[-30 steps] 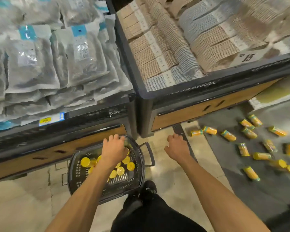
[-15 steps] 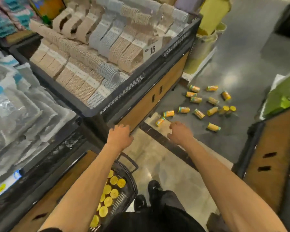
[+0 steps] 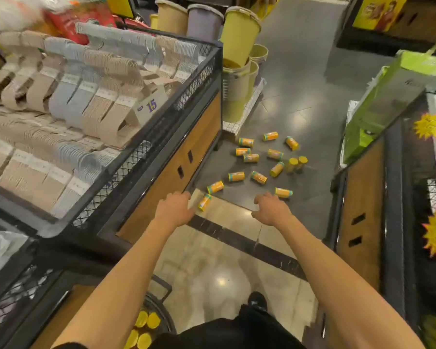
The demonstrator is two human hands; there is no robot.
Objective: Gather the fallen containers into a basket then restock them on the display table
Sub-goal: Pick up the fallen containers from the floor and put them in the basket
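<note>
- Left hand [image 3: 174,209]: grip empty, fingers loosely bent and hanging, palm down, arm stretched forward above the floor [image 3: 212,273].
- Right hand [image 3: 271,210]: grip likewise slack and holding nothing, level with the left.
- Nearest container [image 3: 204,202]: on its side on the pale tile, just right of the left hand in view and lower, down at floor level. Long axis runs away from the person, tilted slightly right. Left hand is the nearer.
- Second container [image 3: 283,192]: just beyond the right hand, long axis roughly crosswise. Right hand is the nearer.
- Other fallen containers [image 3: 258,177]: scattered farther ahead on the dark floor, axes pointing every way; two at the right of the patch look upright.
- Basket [image 3: 168,319]: behind the hands, by the person's feet, partly hidden by the left arm; stowed containers [image 3: 147,321] show yellow lids.
- Judgement: gathering is partly done; the next pick calls for a stoop, a reach down, then a carry back to the basket.
- Obstructions: the corner of the hanger bench [image 3: 194,147] sits close on the left of the nearest container. The buckets [image 3: 239,46] and the second bench [image 3: 360,192] flank the patch but stand apart from it.
</note>
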